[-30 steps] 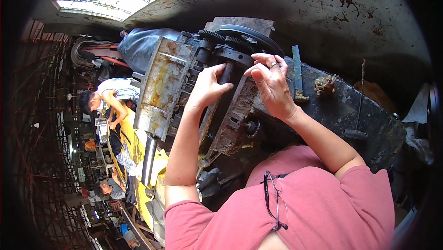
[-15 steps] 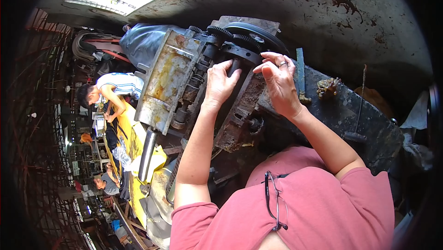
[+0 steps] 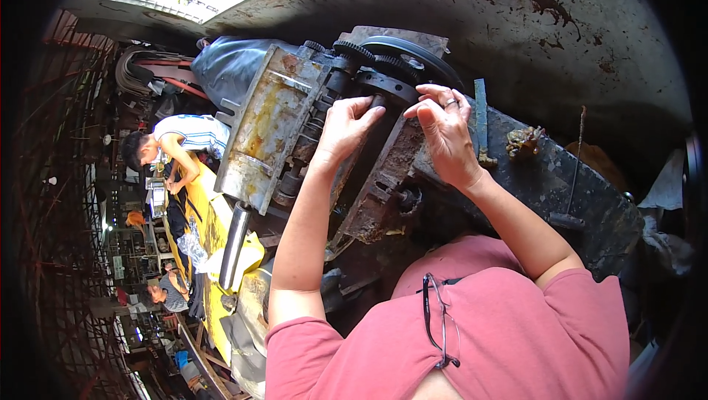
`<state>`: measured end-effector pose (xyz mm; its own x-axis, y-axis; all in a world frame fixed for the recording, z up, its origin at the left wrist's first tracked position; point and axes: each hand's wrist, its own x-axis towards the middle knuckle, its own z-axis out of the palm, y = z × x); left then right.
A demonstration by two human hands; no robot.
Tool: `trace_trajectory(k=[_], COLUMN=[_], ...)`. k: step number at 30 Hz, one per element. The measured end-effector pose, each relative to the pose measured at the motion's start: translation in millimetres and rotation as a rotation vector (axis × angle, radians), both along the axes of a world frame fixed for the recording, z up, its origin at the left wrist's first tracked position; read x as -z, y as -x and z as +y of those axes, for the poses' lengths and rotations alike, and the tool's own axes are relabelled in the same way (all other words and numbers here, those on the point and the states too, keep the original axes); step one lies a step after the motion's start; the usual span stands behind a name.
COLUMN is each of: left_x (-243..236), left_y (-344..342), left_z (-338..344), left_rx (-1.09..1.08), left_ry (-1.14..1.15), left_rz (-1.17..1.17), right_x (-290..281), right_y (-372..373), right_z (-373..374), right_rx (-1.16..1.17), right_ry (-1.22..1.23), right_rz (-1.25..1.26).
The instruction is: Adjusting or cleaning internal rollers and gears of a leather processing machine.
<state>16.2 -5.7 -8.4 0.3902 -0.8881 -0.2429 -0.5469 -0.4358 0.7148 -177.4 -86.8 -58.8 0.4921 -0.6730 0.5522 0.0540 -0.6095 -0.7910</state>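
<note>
- Metal rod (image 3: 377,100), head view: just below the drilled collar (image 3: 385,85), pinched in the left hand's (image 3: 344,130) grip.
- Right hand (image 3: 447,138): fingers curled near the collar's rim; whether its grip holds anything, cannot tell.
- Toothed gear (image 3: 353,51) nearby.

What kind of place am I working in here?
Probably a machine or repair workshop: there's a stained metal machine with toothed gears and a dark wheel, and what looks like a hammer lies on the scuffed dark surface to the right.
</note>
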Motion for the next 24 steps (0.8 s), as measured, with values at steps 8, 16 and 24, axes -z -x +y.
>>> trace_trajectory(k=[8, 16, 24], left_x=[-6, -4, -10], left_y=[1, -1, 0], left_z=[8, -4, 6], left_rx=[0.052, -0.088, 0.002], left_ry=[0.091, 0.015, 0.027], left_rz=[0.322, 0.282, 0.389], right_x=[-2, 2, -6], right_y=[3, -2, 5], right_z=[0, -1, 0], right_rx=[0.003, -0.010, -0.006], right_ry=[-0.009, 0.032, 0.000], right_rz=[-0.008, 0.007, 0.010])
